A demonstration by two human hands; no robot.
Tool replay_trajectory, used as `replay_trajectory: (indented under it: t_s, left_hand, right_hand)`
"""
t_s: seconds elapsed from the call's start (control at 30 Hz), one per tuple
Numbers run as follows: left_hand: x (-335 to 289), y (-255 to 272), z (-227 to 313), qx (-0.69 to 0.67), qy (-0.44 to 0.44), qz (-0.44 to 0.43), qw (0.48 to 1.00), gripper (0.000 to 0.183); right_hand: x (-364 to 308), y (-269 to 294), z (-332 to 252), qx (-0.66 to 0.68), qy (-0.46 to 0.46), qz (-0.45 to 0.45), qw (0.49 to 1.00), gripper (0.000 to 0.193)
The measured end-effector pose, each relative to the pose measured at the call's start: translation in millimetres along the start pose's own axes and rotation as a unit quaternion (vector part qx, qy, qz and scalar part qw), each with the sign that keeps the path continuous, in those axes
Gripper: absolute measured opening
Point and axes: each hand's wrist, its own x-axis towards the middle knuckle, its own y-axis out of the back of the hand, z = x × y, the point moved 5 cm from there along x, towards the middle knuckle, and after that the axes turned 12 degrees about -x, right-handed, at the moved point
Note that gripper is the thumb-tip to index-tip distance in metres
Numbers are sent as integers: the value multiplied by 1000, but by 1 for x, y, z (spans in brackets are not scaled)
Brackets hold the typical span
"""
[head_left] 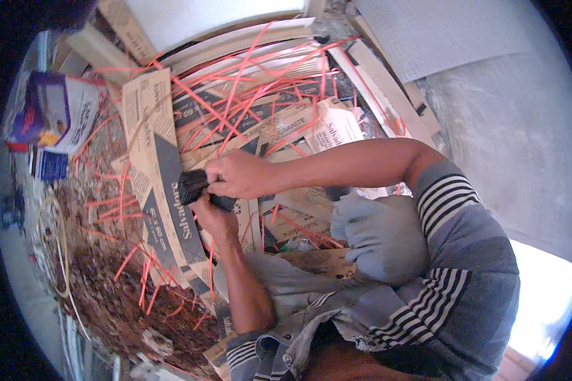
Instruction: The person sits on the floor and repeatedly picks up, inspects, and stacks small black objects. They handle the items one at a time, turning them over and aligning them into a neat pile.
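Both my hands come together near the middle of the view, over a scatter of flattened cardboard. Between them is a small black thing (192, 185) with a ridged or folded surface; its exact kind I cannot make out. My left hand (215, 217) is closed on it from below. From the right, my right hand (240, 174) reaches across, its fingers pinched at the thing's upper right edge. My fingers hide part of it. Just left of the hands lies a long printed cardboard piece (149, 120) in brown and dark grey.
Thin red plastic straps (235, 89) lie tangled over the cardboard. A purple-and-white bag (63, 111) stands at the far left, with a small blue box (51, 165) beside it. Brown soil and debris (108, 273) cover the lower left. A large grey sheet (451, 38) lies at upper right.
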Motion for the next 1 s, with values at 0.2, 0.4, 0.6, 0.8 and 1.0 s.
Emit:
replay_trajectory:
  t_s: [0.2, 0.4, 0.6, 0.8, 1.0]
  left_hand:
    - [0, -12, -10, 18, 3, -1, 1000, 32]
    - [0, -19, -4, 152, -50, -46, 986, 29]
    - [13, 4, 1, 179, -52, 33, 982, 27]
    - [18, -24, -25, 260, -64, -37, 963, 32]
    - [24, -51, -50, 77, 24, -72, 994, 35]
  right_hand:
    - [-7, -10, 11, -35, -50, -36, 997, 25]
    - [-14, 58, 106, 28, -36, -140, 989, 52]
    - [-145, 219, 299, -499, -302, 52, 810, 26]
    - [-195, 187, 340, -386, -497, 17, 777, 30]
    - [-200, 220, 323, -378, -507, 97, 769, 32]
